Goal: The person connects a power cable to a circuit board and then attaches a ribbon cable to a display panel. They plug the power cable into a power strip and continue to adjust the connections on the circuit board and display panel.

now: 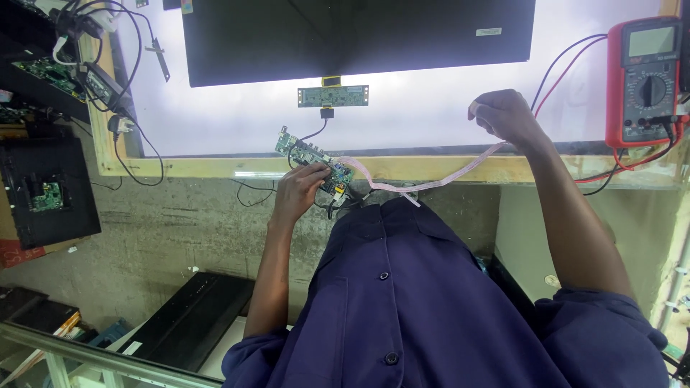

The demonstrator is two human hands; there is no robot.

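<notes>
My left hand (pixel 296 191) grips a green circuit board (pixel 310 155) at the front edge of a lit white table top (pixel 237 108). A thin pink-white flat ribbon cable (pixel 431 183) runs from that board to the right and up into my right hand (pixel 507 115), which pinches the cable's free end above the table. A small narrow green board (pixel 333 95) lies under the edge of a dark screen panel (pixel 345 36), joined to the gripped board by a black lead.
A red multimeter (pixel 645 79) with red and dark leads stands at the right edge. A wooden frame (pixel 215 167) borders the table. Power adapters and cables (pixel 100 79) hang at the left. Dark panels with boards (pixel 47 190) and a black panel (pixel 194 320) lie on the floor.
</notes>
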